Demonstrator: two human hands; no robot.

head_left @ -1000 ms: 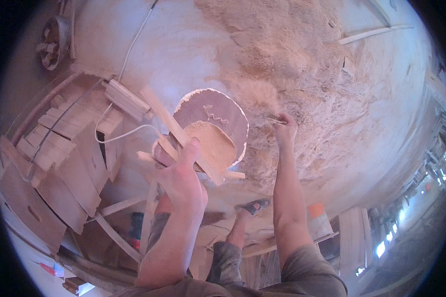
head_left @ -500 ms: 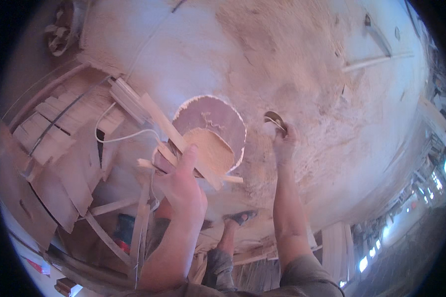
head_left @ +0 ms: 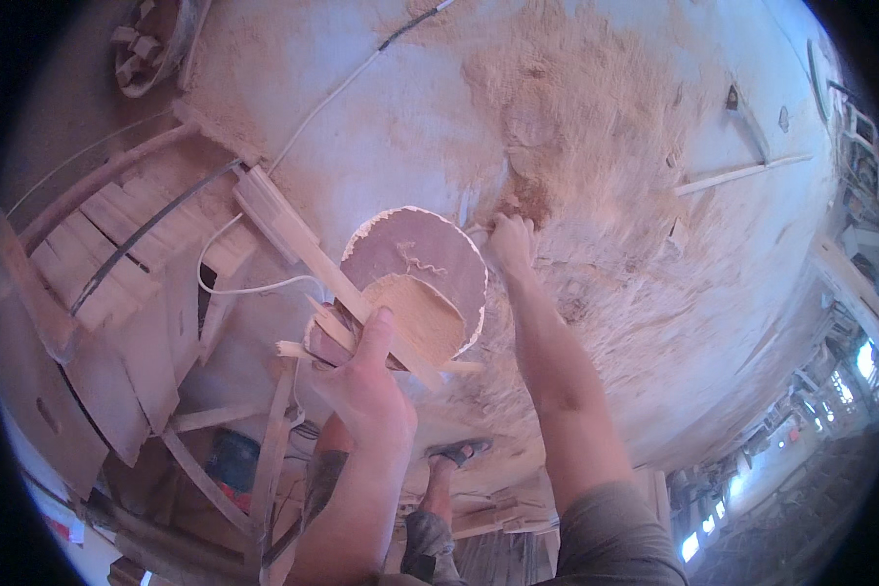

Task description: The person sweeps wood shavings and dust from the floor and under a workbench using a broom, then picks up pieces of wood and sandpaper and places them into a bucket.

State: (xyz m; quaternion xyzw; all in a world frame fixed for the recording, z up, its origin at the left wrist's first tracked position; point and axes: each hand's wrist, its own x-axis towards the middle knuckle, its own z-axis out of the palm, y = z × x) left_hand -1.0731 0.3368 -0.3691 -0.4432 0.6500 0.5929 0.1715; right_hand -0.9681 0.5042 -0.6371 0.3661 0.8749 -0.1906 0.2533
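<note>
My left hand (head_left: 366, 376) is closed, its thumb pressed over several thin wooden strips (head_left: 334, 281). These strips cross the near left edge of a round container (head_left: 415, 234) with a ragged pale rim and a brownish inside. Light sawdust (head_left: 420, 313) lies in its near part, with a curly shaving beyond it. Whether my left fingers also grip the rim is hidden. Just right of the container, my right hand (head_left: 511, 242) reaches down to a darker patch of sawdust (head_left: 529, 200) on the floor. Its fingers are curled, and what they hold is hidden.
Dusty boards (head_left: 127, 244) are stacked on a frame at the left, with a white cable (head_left: 254, 290) looping beside them. Another cable (head_left: 352, 76) runs across the floor (head_left: 400, 146). A wooden stick (head_left: 742, 174) lies at far right. My sandalled foot (head_left: 462, 451) is below the container.
My right hand has moved left and turned down to the sawdust, and the thin curved piece it held no longer shows. My left hand keeps its hold as the view shifts slightly.
</note>
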